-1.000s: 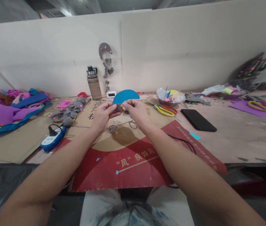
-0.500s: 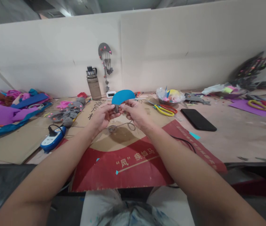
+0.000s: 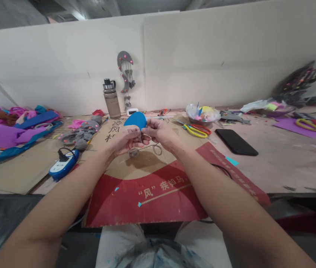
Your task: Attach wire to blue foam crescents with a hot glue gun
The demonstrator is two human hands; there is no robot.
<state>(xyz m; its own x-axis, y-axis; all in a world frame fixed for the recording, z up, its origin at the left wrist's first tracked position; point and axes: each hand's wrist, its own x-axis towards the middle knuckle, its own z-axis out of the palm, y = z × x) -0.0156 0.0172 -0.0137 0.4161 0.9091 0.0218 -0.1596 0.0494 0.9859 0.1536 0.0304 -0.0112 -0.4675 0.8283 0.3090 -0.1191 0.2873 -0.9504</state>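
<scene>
A rounded blue felt piece (image 3: 136, 119) is held up between my two hands over the cardboard. My left hand (image 3: 128, 140) pinches its lower edge, thumb on top and fingers curled beneath. My right hand (image 3: 160, 132) is closed at the right side of the same piece, its thumb and fingertips almost touching the left ones. A small grey bit shows between the fingertips, mostly hidden. Below the hands, a thin greyish cord (image 3: 157, 150) lies in loops on the cardboard sheet (image 3: 152, 210), which is red and brown with printed characters.
To the right lie scissors (image 3: 195, 132) and a black phone (image 3: 236, 142); a bowl (image 3: 203, 114) of craft bits stands behind. On the left are a blue power strip (image 3: 63, 165), grey felt pieces (image 3: 81, 137) and colourful fabric (image 3: 9, 136). A bottle (image 3: 111, 100) stands by the wall.
The blue piece has turned and shifted slightly left and down, showing a narrower shape. The grey piece between my fingertips is now mostly covered. My left hand has moved slightly right and lower.
</scene>
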